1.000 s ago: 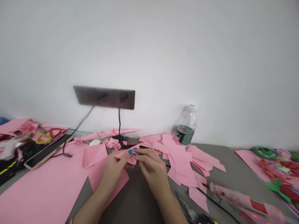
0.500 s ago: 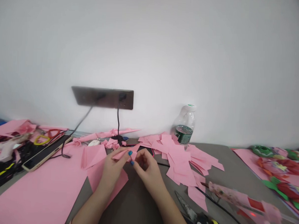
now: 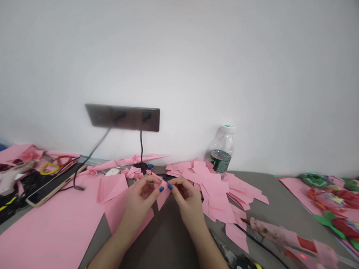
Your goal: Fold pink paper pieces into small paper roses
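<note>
A small pink paper piece [image 3: 163, 198] hangs between my two hands above the grey table. My left hand [image 3: 141, 198] pinches its upper left part between thumb and index finger. Opposite it, my right hand [image 3: 186, 198] has thumb and index finger closed on the upper right edge. The fingertips of both hands are close together, and blue nail polish shows on them. Beneath my left forearm lie stacked pink sheets [image 3: 116, 215]. A heap of cut pink paper pieces [image 3: 215, 191] spreads just beyond my right hand.
At right lie a pink glue gun [image 3: 291, 236] with a red light, black-and-yellow scissors [image 3: 236, 262] and colourful paper flowers [image 3: 334, 200]. A bottle [image 3: 222, 152] stands by the wall. At left are a phone [image 3: 55, 184], a large pink sheet [image 3: 50, 228] and cables below a socket panel [image 3: 123, 117].
My right hand has moved slightly right and turned. The paper piece now hangs down, spread between both hands, where before it lay more along my left fingers.
</note>
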A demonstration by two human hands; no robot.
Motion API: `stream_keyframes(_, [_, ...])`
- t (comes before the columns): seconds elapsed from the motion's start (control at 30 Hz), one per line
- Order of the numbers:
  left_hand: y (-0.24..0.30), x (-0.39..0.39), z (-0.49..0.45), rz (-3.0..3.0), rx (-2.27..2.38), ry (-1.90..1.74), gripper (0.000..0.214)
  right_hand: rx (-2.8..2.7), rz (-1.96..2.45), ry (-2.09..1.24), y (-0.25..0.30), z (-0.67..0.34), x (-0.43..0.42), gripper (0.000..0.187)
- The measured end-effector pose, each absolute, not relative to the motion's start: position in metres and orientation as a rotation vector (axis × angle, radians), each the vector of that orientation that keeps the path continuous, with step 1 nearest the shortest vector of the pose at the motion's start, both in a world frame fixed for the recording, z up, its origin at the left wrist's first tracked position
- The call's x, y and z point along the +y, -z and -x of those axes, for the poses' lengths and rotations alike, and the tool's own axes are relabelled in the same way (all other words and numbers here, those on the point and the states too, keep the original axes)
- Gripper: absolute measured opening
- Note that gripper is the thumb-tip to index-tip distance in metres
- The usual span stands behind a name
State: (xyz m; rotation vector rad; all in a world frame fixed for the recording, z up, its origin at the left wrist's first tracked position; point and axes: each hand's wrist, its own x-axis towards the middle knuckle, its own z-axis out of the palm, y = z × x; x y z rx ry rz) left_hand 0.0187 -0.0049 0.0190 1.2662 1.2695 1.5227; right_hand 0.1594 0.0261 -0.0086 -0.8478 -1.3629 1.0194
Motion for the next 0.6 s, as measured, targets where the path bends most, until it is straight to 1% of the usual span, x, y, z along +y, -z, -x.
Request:
stream_keyframes(0.07, [-0.017, -0.004, -0.018, -1.265, 1.279, -1.495, 0.016, -1.355, 0.821, -1.028, 0.008, -0.158, 0.025, 0.007])
stream_keyframes(0.1, [-0.016, -0.003, -0.018, -1.253, 1.282, -1.495, 0.016, -1.338, 0.803, -1.042, 0.008, -0.158, 0.025, 0.009])
stream_keyframes(0.17, [-0.014, -0.002, -0.018, -1.216, 1.280, -1.529, 0.016, -1.302, 0.780, -1.079, 0.008, -0.156, 0.026, 0.017])
stream_keyframes(0.23, [-0.013, -0.002, -0.018, -1.161, 1.272, -1.590, 0.019, -1.300, 0.778, -1.120, 0.009, -0.154, 0.026, 0.019])
stream_keyframes(0.3, [-0.012, -0.002, -0.019, -1.089, 1.266, -1.636, 0.028, -1.304, 0.789, -1.154, 0.011, -0.152, 0.026, 0.018])
stream_keyframes(0.4, [-0.011, -0.002, -0.020, -0.991, 1.247, -1.635, 0.053, -1.270, 0.793, -1.186, 0.012, -0.150, 0.026, 0.022])
stream_keyframes(0.43, [-0.010, -0.003, -0.020, -0.978, 1.249, -1.615, 0.056, -1.255, 0.794, -1.185, 0.013, -0.150, 0.026, 0.023])
stream_keyframes(0.47, [-0.010, -0.003, -0.021, -0.981, 1.254, -1.586, 0.055, -1.245, 0.796, -1.177, 0.013, -0.150, 0.026, 0.023])
stream_keyframes(0.6, [-0.008, -0.003, -0.021, -1.050, 1.224, -1.465, 0.029, -1.290, 0.790, -1.141, 0.015, -0.154, 0.027, 0.023])
